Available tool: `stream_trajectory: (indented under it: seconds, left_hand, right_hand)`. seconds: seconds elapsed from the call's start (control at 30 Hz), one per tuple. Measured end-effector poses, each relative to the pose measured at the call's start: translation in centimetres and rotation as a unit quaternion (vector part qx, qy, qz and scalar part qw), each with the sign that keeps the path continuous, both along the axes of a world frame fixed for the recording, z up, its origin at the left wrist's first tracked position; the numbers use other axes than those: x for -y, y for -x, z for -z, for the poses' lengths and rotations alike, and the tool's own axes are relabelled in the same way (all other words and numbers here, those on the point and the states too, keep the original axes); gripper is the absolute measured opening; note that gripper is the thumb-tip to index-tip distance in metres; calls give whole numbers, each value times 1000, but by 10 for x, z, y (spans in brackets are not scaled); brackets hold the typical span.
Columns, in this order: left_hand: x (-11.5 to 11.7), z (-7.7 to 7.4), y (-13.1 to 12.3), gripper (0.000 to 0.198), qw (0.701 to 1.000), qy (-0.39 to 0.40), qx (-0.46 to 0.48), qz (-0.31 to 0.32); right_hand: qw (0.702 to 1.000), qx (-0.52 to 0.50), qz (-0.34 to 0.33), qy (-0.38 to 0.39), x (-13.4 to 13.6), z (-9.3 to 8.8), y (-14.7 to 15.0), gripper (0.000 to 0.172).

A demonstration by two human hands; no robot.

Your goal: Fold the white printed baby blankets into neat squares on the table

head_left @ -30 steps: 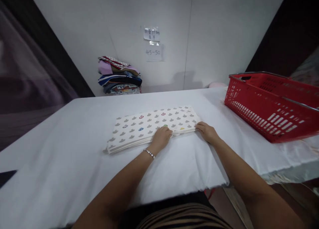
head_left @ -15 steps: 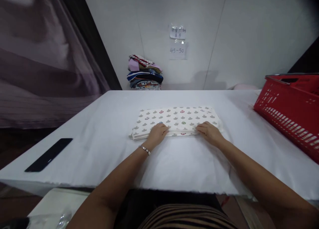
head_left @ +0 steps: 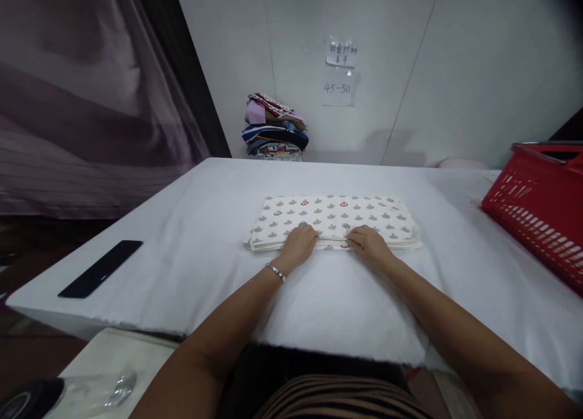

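Observation:
A white folded cloth [head_left: 330, 214] with rows of grey motifs and a few coloured ones lies flat in several layers, its long side facing me. My left hand [head_left: 299, 244], a silver bracelet at the wrist, is closed on the near edge left of the middle. Farther right along that same edge, my right hand [head_left: 368, 243] pinches the layers between thumb and fingers. A short stretch of the edge shows between the two hands. The fingertips are partly hidden in the folds.
The cloth rests on a white-covered table [head_left: 200, 206]. A black phone-like slab [head_left: 101, 269] lies at left, and a red basket [head_left: 537, 203] stands at right. Folded fabrics [head_left: 276, 130] are piled beyond the far edge. A pale stool-like surface [head_left: 118, 352] holds a clear container at lower left.
My right hand has slid left along the near edge, closer to my left hand. The left hand keeps its hold. The whole view has shifted slightly.

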State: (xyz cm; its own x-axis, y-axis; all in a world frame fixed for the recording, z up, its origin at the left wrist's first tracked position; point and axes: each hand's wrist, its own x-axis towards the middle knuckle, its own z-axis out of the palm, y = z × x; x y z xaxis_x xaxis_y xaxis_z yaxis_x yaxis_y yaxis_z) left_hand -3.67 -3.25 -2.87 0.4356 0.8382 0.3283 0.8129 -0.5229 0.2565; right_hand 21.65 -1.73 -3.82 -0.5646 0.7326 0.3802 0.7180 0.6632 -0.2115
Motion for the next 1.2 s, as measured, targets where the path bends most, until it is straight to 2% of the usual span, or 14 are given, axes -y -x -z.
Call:
stream_trajectory:
  seconds: [0.27, 0.47, 0.67, 0.83, 0.97, 1.07, 1.2]
  left_hand:
    - [3, 6, -2, 22, 996, -42, -79, 2]
    - [6, 14, 2, 22, 990, -87, -103, 32]
    - [9, 1, 8, 16, 997, -24, -62, 50]
    - [8, -13, 3, 12, 991, -2, -127, 50]
    - [7, -19, -2, 14, 985, -26, -163, 41]
    - [8, -13, -1, 17, 982, -73, -169, 44]
    - [11, 6, 3, 20, 973, -130, -175, 72]
  right_hand:
    - [1000, -23, -5, -7, 8, -4, 1, 27]
    - [999, 15, -25, -29, 9, -2, -1, 28]
    - [997, 54, -52, -12, 6, -3, -5, 26]
    - [991, 125, -51, 4, 4, -16, -1, 28]
    - [988, 144, -48, -22, 6, -21, -1, 30]
    - [991, 113, -34, -59, 9, -14, -4, 31]
    - [992, 91, -55, -68, 13, -1, -7, 30]
